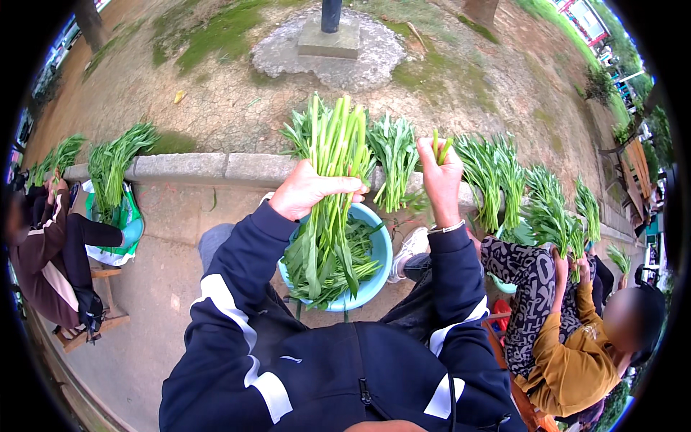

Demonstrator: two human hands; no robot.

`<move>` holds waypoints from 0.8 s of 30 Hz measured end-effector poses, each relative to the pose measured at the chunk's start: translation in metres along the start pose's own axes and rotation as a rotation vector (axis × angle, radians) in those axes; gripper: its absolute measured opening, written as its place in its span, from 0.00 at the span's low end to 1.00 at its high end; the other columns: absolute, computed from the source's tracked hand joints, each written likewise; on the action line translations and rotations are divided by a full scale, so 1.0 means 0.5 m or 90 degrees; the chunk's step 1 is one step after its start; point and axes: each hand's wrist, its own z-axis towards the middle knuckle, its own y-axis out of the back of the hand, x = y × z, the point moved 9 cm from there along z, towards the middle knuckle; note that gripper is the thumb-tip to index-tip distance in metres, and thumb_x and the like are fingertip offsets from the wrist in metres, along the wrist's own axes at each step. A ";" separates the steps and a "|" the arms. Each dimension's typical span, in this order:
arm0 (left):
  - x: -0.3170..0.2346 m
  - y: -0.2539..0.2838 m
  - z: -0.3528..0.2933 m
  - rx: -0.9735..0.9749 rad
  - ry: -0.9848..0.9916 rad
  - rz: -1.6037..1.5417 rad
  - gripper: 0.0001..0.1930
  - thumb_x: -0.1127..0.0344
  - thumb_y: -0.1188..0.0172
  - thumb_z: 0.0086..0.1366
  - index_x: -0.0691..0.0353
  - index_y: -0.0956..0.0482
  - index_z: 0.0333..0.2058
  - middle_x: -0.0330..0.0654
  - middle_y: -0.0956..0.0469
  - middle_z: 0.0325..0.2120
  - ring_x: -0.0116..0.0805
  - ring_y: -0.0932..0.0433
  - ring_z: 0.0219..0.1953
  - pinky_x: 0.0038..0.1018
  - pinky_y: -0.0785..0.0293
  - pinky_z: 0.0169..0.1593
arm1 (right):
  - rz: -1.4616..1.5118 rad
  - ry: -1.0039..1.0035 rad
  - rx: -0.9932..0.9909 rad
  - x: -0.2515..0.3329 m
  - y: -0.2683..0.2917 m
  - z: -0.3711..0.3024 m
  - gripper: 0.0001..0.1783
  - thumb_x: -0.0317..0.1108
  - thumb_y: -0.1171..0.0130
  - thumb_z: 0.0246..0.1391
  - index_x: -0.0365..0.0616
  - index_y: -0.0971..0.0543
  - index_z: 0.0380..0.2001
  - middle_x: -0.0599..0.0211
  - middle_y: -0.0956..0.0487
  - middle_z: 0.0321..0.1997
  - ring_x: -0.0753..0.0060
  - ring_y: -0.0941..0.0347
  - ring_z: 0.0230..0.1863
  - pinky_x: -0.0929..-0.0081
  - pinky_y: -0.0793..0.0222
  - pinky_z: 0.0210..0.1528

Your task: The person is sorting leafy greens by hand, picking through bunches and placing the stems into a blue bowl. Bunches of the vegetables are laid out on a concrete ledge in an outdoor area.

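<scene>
My left hand (320, 189) is closed around a thick bunch of water spinach (332, 144), its pale cut stems up and its leaves hanging down. Under the bunch stands a light blue basin (383, 252) between my feet, with loose water spinach (360, 248) in it. My right hand (441, 173) is raised to the right of the bunch, apart from it. Its fingers pinch a few short green stems (441, 147) whose ends stick up above the thumb; the rest of them is mostly hidden by the hand.
Bundles of greens (394, 155) lean along a stone curb (194, 167) ahead. At right a person in a mustard jacket (576, 360) holds greens; at left another sits on a wooden stool (101, 302) near a green-and-white bag (115, 241). Beyond the curb, a post base (329, 42) stands on bare soil.
</scene>
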 end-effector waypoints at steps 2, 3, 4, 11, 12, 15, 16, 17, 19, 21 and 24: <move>0.007 -0.012 0.014 0.024 -0.021 0.031 0.14 0.75 0.38 0.54 0.68 0.27 0.40 0.48 0.21 0.30 0.34 0.21 0.30 0.28 0.23 0.36 | 0.052 -0.006 0.019 0.009 -0.023 -0.012 0.06 0.32 0.43 0.54 0.41 0.23 0.29 0.80 0.28 0.23 0.90 0.36 0.24 0.88 0.40 0.26; 0.016 -0.021 0.025 0.024 -0.016 0.025 0.14 0.75 0.38 0.54 0.69 0.27 0.39 0.48 0.21 0.29 0.33 0.21 0.30 0.27 0.23 0.36 | 0.070 -0.056 0.017 -0.001 -0.025 -0.017 0.06 0.32 0.43 0.55 0.41 0.23 0.30 0.79 0.28 0.23 0.89 0.35 0.25 0.88 0.39 0.27; 0.021 -0.031 0.034 0.029 -0.016 0.037 0.14 0.75 0.38 0.54 0.69 0.27 0.39 0.48 0.21 0.29 0.33 0.21 0.30 0.27 0.23 0.36 | 0.083 -0.074 0.022 -0.004 -0.031 -0.020 0.07 0.34 0.45 0.56 0.41 0.23 0.31 0.79 0.27 0.24 0.89 0.36 0.25 0.87 0.40 0.28; 0.061 -0.079 0.091 -0.002 -0.032 0.018 0.15 0.76 0.37 0.53 0.68 0.26 0.40 0.44 0.22 0.27 0.31 0.22 0.27 0.26 0.24 0.33 | 0.154 -0.136 0.024 0.011 -0.029 -0.029 0.11 0.37 0.47 0.58 0.41 0.23 0.36 0.78 0.25 0.29 0.89 0.35 0.29 0.87 0.40 0.30; 0.069 -0.077 0.096 -0.004 -0.032 0.027 0.15 0.76 0.37 0.53 0.68 0.27 0.41 0.44 0.22 0.27 0.32 0.22 0.27 0.26 0.24 0.34 | 0.150 -0.114 0.026 0.013 -0.033 -0.029 0.12 0.38 0.46 0.58 0.40 0.23 0.37 0.77 0.25 0.30 0.88 0.34 0.30 0.86 0.38 0.31; 0.072 -0.101 0.095 0.005 -0.019 0.058 0.18 0.77 0.38 0.53 0.66 0.28 0.44 0.40 0.23 0.28 0.31 0.22 0.28 0.25 0.23 0.33 | 0.137 -0.050 0.069 0.013 -0.036 -0.031 0.15 0.41 0.46 0.57 0.41 0.23 0.40 0.78 0.25 0.29 0.94 0.44 0.19 0.91 0.47 0.21; 0.072 -0.107 0.091 0.007 -0.019 0.056 0.19 0.77 0.38 0.53 0.65 0.29 0.45 0.40 0.24 0.28 0.30 0.22 0.29 0.25 0.23 0.33 | 0.132 -0.045 0.090 0.017 -0.036 -0.038 0.15 0.41 0.45 0.57 0.41 0.23 0.41 0.77 0.24 0.31 0.94 0.44 0.19 0.91 0.47 0.21; 0.077 -0.111 0.090 0.010 -0.030 0.040 0.19 0.77 0.38 0.53 0.64 0.29 0.46 0.39 0.24 0.29 0.30 0.22 0.29 0.24 0.23 0.32 | 0.132 -0.077 0.090 0.011 -0.028 -0.048 0.15 0.41 0.46 0.58 0.41 0.23 0.41 0.76 0.24 0.32 0.94 0.44 0.18 0.91 0.47 0.20; 0.076 -0.114 0.080 0.018 -0.037 0.032 0.19 0.76 0.38 0.54 0.64 0.29 0.45 0.39 0.24 0.30 0.30 0.22 0.29 0.25 0.23 0.33 | 0.133 -0.132 0.098 0.025 -0.019 -0.058 0.16 0.40 0.48 0.58 0.40 0.24 0.42 0.75 0.24 0.32 0.94 0.45 0.17 0.90 0.48 0.19; 0.078 -0.109 0.064 0.023 -0.038 0.029 0.16 0.73 0.37 0.55 0.65 0.28 0.43 0.39 0.24 0.32 0.30 0.22 0.31 0.25 0.23 0.35 | 0.192 -0.180 0.114 0.037 -0.021 -0.076 0.16 0.40 0.50 0.60 0.40 0.25 0.44 0.74 0.23 0.33 0.93 0.46 0.16 0.90 0.49 0.17; 0.075 -0.084 0.054 0.008 -0.082 0.053 0.14 0.71 0.38 0.56 0.65 0.27 0.41 0.39 0.23 0.32 0.30 0.22 0.34 0.26 0.24 0.37 | 0.223 -0.192 0.126 0.047 -0.021 -0.086 0.17 0.40 0.55 0.62 0.39 0.28 0.46 0.68 0.22 0.34 0.86 0.36 0.20 0.87 0.40 0.19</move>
